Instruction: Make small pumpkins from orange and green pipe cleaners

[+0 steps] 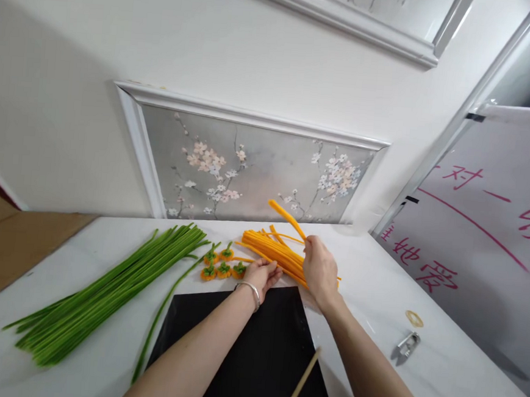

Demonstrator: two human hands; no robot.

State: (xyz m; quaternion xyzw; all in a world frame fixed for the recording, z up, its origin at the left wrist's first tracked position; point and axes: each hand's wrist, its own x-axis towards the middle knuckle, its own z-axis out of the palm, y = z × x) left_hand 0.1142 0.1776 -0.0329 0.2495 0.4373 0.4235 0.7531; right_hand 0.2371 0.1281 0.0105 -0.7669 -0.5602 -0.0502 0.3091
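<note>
Orange pipe cleaners lie in a thick bundle on the white table. In my right hand is a pinched orange pipe cleaner, its free end pointing up and left above the bundle. My left hand, with a silver bangle at the wrist, has its fingers closed at the bundle's near edge, on an orange strand that sticks out to the left. The fingertips are partly hidden. Beside that hand sit several small orange fuzzy fruit shapes with green tops. Farther left is a large bundle of green pipe cleaners.
A black mat or board lies under my forearms, with a thin wooden stick across its right edge. One loose green pipe cleaner curves beside it. Nail clippers and a yellowish ring lie right. Cardboard stands left.
</note>
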